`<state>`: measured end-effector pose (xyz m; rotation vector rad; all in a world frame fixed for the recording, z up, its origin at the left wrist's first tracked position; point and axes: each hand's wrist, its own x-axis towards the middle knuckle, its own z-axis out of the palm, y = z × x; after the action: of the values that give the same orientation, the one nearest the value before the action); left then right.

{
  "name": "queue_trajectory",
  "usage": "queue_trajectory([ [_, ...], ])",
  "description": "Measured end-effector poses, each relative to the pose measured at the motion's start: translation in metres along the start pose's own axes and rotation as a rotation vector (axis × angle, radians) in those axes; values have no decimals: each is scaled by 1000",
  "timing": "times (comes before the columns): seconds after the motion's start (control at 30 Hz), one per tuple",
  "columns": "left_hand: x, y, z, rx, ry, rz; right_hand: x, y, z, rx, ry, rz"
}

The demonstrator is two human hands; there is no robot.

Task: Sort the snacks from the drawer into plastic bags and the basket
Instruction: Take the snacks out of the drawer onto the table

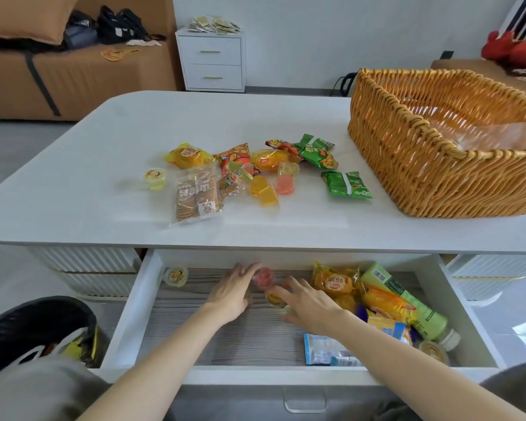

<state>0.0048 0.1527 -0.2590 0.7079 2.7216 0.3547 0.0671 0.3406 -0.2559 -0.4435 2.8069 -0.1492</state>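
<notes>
Bright, even daylight fills the room. The white table has a soft sheen, and its overhang shades the drawer. Wide-angle distortion bows the table's edge and the basket. The left hand, the right hand and the pink jelly cup look slightly blurred.

Open drawer: bare floor at its left & centre; snack packets w/ green bottle crowd its right; tabletop overhangs its back.
</notes>
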Motion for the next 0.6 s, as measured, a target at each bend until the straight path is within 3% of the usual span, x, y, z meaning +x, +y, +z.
queue_trajectory([
  [0.13, 7, 6, 3, 35, -27, 69, -3, 2, 1, -11, 27, 8],
  [0.33, 11, 13, 12, 89, 84, 149, -11, 8, -2, 76, 124, 43],
  [0.6, -16, 10, -13, -83, 66, 158, -29, 4, -22, 358, 151, 132],
])
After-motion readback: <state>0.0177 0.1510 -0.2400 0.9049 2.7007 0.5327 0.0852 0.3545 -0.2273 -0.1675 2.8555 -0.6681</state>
